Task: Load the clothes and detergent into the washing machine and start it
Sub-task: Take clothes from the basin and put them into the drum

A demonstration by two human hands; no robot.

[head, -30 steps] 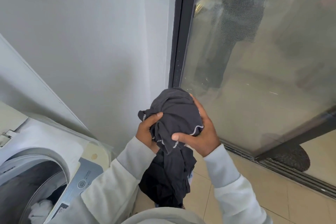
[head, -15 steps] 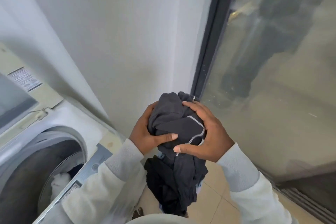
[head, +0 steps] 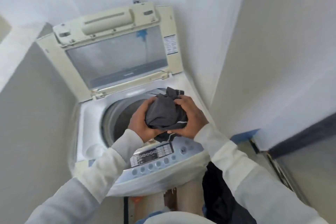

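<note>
A top-loading white washing machine [head: 87,125] stands in front of me with its lid [head: 116,54] raised against the back wall. A bunched dark grey garment [head: 163,112] with a thin white trim hangs above the open drum [head: 120,116]. My left hand [head: 141,122] grips its left side and my right hand [head: 190,114] grips its right side. The control panel [head: 160,158] with its round buttons lies just below my wrists. What lies inside the drum is hidden by my hands and the garment.
More dark clothes [head: 218,196] hang at the machine's right front corner. White walls close in on both sides. A dark door frame [head: 298,138] with a metal floor track runs along the right. Blue tape [head: 245,135] marks the wall base there.
My view has swung left from the glass door to the machine. Both hands have carried the bunched garment from beside the machine to over the drum opening.
</note>
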